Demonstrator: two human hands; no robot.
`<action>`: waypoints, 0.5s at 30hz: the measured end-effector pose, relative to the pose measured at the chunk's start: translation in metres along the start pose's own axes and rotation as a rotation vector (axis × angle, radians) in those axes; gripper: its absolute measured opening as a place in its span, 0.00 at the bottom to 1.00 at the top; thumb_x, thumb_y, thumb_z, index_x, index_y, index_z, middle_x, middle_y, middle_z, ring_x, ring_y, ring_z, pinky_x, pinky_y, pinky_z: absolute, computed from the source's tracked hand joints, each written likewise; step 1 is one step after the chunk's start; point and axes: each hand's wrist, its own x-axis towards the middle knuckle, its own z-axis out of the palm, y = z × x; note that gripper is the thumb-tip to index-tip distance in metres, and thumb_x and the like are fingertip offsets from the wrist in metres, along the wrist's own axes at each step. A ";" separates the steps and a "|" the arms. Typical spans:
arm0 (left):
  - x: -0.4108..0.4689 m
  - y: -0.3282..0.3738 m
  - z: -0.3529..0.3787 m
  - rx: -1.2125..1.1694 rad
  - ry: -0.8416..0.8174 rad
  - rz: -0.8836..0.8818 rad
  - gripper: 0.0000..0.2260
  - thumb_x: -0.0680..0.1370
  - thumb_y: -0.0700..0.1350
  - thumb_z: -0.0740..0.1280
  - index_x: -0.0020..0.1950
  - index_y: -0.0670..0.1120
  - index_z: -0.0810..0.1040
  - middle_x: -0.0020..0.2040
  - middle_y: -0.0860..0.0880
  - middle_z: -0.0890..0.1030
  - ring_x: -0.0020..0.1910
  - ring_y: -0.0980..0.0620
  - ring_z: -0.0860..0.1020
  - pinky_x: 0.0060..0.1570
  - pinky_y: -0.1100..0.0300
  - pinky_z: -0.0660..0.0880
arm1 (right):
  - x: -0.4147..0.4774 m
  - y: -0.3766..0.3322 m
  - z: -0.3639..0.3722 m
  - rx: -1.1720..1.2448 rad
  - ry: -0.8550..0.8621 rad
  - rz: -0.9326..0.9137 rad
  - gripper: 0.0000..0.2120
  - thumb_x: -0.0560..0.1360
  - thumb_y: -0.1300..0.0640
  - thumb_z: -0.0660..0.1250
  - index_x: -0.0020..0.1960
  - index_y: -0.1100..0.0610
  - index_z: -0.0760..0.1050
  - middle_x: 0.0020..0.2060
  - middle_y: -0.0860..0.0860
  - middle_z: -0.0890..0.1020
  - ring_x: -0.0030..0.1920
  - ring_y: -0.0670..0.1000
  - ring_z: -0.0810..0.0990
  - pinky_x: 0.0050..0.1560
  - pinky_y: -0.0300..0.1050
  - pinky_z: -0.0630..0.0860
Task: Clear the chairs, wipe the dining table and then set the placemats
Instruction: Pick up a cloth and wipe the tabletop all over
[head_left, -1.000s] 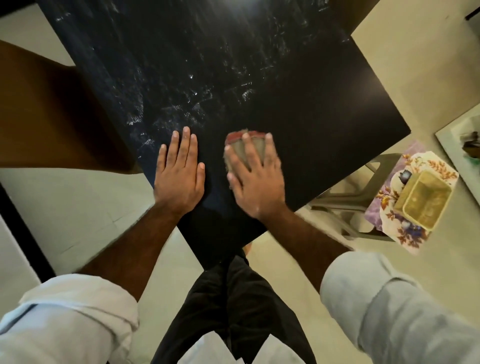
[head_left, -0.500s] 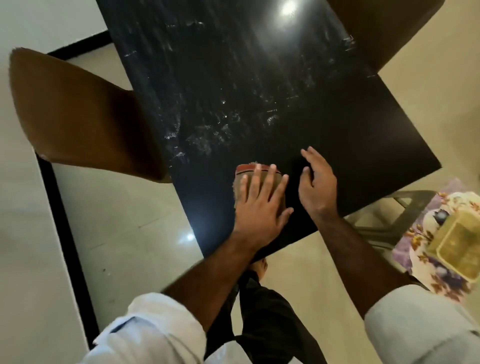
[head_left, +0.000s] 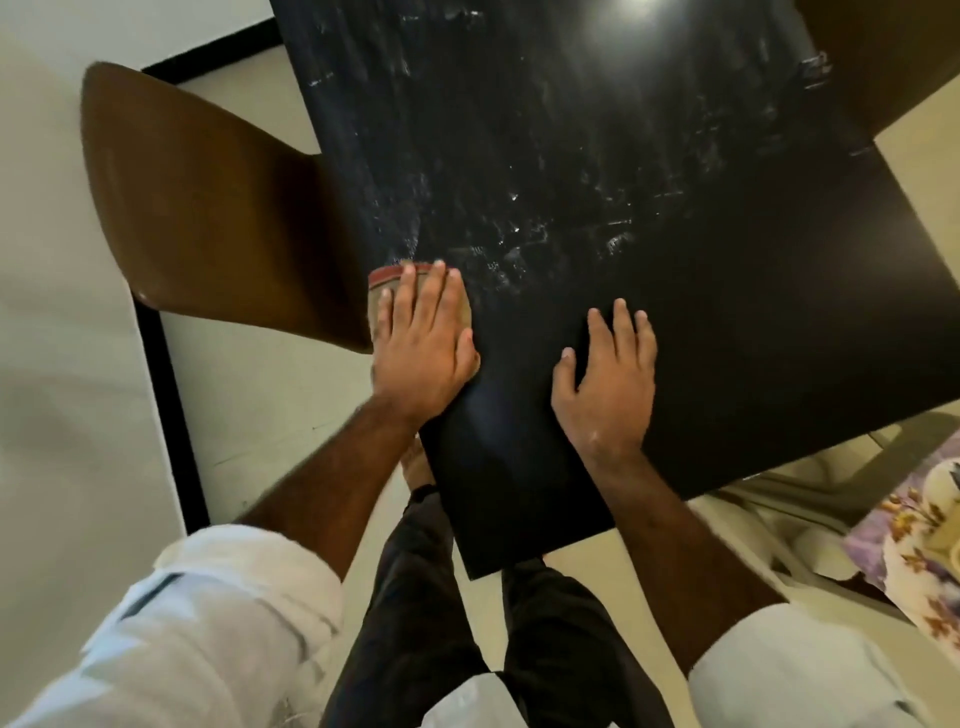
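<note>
While L hand (head_left: 423, 345) presses cloth (head_left: 385, 274) flat-fingered beside chair (head_left: 208, 218), R hand (head_left: 608, 384) lies flat on table (head_left: 727, 312).

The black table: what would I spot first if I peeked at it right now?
The left hand presses a cloth flat at the left edge of the black table, and the right hand lies flat on the bare top beside it. White streaky smears cover the middle of the table, just past the fingers. A big brown chair stands at the table's left side.
</note>
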 end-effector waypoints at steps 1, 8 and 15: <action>0.019 -0.005 -0.003 -0.007 0.014 -0.017 0.34 0.86 0.61 0.50 0.91 0.47 0.52 0.91 0.44 0.53 0.90 0.39 0.50 0.87 0.35 0.49 | 0.005 -0.006 0.004 -0.037 0.012 0.050 0.30 0.87 0.43 0.59 0.86 0.54 0.65 0.87 0.54 0.61 0.88 0.58 0.52 0.86 0.59 0.57; 0.024 0.009 -0.007 -0.014 -0.007 0.251 0.36 0.87 0.60 0.54 0.91 0.46 0.48 0.91 0.44 0.48 0.90 0.37 0.47 0.85 0.32 0.51 | 0.009 -0.024 0.018 -0.164 0.088 0.128 0.29 0.89 0.45 0.56 0.87 0.56 0.61 0.87 0.56 0.61 0.88 0.59 0.52 0.85 0.59 0.57; 0.047 -0.081 -0.013 0.066 0.006 0.210 0.38 0.89 0.62 0.50 0.90 0.40 0.43 0.90 0.35 0.43 0.89 0.33 0.44 0.86 0.33 0.51 | 0.009 -0.029 0.020 -0.150 0.115 0.149 0.28 0.89 0.47 0.58 0.86 0.55 0.62 0.87 0.54 0.60 0.89 0.58 0.52 0.85 0.62 0.61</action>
